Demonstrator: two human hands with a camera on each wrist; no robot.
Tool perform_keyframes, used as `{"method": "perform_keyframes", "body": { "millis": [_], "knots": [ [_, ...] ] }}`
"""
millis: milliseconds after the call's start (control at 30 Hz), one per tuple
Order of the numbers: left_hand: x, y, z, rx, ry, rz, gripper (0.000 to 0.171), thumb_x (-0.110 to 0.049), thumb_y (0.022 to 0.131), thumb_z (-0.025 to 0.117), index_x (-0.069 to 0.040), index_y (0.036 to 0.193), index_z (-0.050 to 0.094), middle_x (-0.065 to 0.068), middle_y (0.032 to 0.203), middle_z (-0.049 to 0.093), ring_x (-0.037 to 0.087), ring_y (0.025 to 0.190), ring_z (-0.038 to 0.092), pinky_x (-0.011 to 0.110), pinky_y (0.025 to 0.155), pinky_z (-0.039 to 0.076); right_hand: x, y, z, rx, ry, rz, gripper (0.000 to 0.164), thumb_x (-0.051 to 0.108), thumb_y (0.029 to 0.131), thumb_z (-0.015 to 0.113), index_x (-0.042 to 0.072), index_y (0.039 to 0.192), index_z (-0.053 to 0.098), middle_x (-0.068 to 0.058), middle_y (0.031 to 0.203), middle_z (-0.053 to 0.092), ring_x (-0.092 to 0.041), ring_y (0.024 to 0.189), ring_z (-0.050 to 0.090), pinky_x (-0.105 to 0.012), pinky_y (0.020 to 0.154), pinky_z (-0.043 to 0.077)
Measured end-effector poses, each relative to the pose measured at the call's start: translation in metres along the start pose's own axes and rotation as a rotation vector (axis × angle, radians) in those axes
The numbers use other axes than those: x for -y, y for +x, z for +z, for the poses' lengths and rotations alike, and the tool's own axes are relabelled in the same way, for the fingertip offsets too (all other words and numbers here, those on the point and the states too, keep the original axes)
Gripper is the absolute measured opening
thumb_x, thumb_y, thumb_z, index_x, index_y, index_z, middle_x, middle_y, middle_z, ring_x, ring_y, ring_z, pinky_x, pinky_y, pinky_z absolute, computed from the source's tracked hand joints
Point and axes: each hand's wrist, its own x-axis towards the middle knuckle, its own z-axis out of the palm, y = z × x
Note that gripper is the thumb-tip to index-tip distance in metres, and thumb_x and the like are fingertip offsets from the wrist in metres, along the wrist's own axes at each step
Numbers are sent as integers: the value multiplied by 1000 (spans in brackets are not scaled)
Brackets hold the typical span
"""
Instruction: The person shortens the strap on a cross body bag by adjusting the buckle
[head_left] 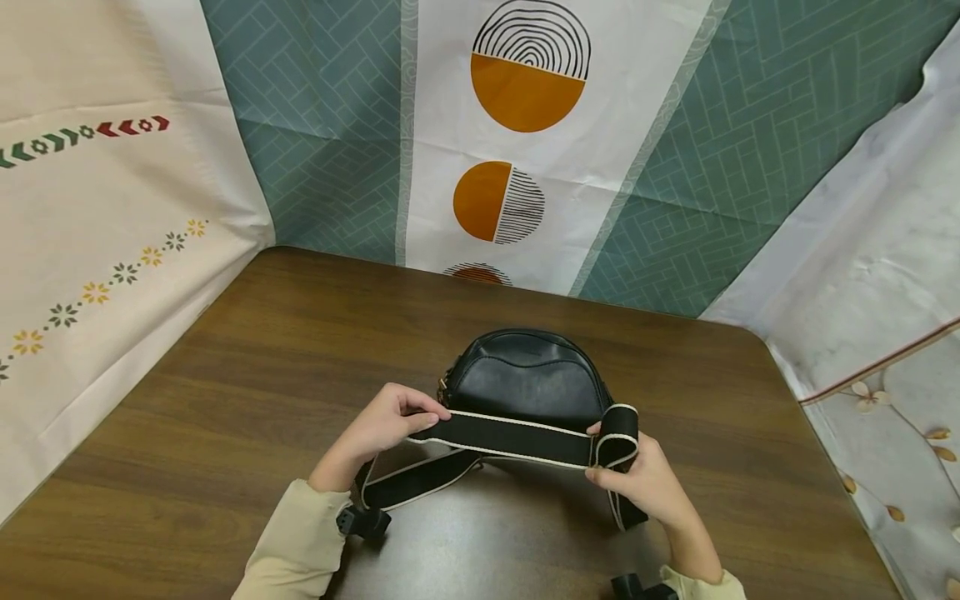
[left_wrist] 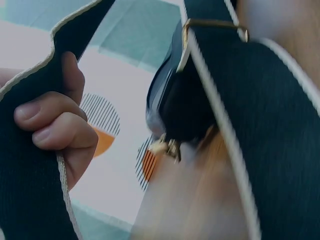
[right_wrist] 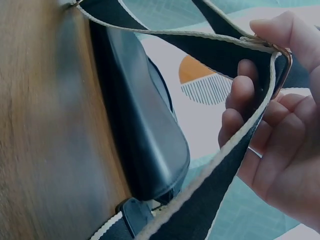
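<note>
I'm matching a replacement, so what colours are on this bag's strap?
The strap is black, edged in cream; best seen in the head view.

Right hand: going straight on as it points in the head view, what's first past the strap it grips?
Likely the bag, near its right end, beyond the strap. How far ahead of the right hand it sits is unclear.

The shoulder bag (head_left: 525, 390) mid-frame looks like smooth, glossy leather; its strap (head_left: 517, 439) is matt woven cloth, the slide buckle (left_wrist: 212, 23) shiny metal, the tabletop (head_left: 225, 400) smooth wood.
</note>
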Motion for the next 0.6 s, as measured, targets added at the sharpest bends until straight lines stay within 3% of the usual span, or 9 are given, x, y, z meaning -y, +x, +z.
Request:
{"method": "perform_keyframes", "body": {
  "millis": [200,333,467,600],
  "knots": [
    [2,-3,-9,-6,-16,-35,15,2,81,60,13,91,64,18,87,64,9,71,56,23,61,45,0,-1,-3,9,19,26,44,-13,64,67,-1,104,54,-2,75,57,-10,61,54,-27,53,46],
    [2,-2,-8,95,-15,-27,32,-8,80,66,9,106,61,18,98,63,16,86,58,27,73,46,-1,-1,-2,27,33,-12,44,-15,64,66,-3,105,53,-2,76,58,-9,62,55,-27,53,47],
    [3,-1,-8,230,18,4,43,-9,81,64,6,120,53,19,119,52,25,115,45,39,91,37,-2,-1,-2,38,53,-16,43,-16,65,65,-4,104,52,-2,78,60,-10,64,57,-27,54,48],
    [3,0,-8,315,7,32,39,-4,83,60,6,120,52,19,122,50,22,117,42,38,94,35,-2,-1,-2,45,64,-9,43,-16,65,64,-5,104,51,-3,81,62,-11,67,59,-28,56,49]
  ]
}}
